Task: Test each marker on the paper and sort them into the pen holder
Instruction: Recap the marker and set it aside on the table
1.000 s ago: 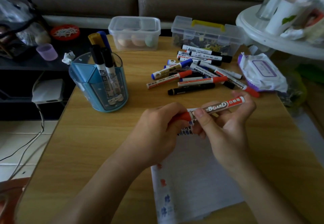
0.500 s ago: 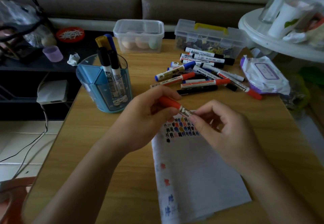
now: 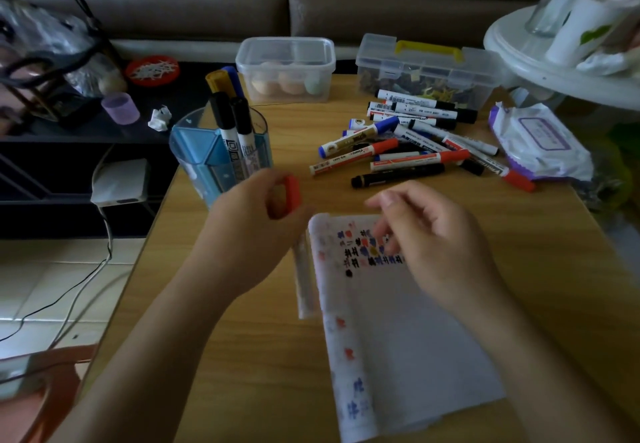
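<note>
**Head view.** The left hand [image 3: 256,234] is held above the tabletop [image 3: 242,373], between the pen holder [image 3: 204,162] and the paper [image 3: 415,338]. Its fingers [image 3: 252,186] are curled round a red-capped marker [image 3: 291,193]. The red cap projects past the curled fingers on the side facing the loose markers [image 3: 408,151]. A pale streak just below the hand, along the paper's left edge, is probably the marker's white barrel, though motion blur makes this uncertain.

The right hand [image 3: 440,238] hovers over the upper part of the paper. Its fingers [image 3: 388,200] are loosely bent and slightly apart, pinching nothing. They are clear of the marker, with bare tabletop showing between them and the red cap.

The paper lies flat on the near half of the tabletop. Rows of small red, blue and black test marks fill its upper end, partly under the right hand, and further red and blue marks run down its left margin.

The translucent blue pen holder stands near the tabletop's left edge, just beyond the left hand. It holds two black-capped markers [image 3: 232,120] upright, with a yellow-capped marker [image 3: 216,80] and a blue-capped marker [image 3: 232,77] behind them. Which compartments they occupy cannot be told.

The loose markers lie in a heap beyond the paper, capped in red, blue and black. At the far edge stand a clear lidded box [image 3: 285,68] and a clear case with a yellow handle [image 3: 427,64]. A pack of wipes [image 3: 536,137] lies to the right of the heap.
</note>
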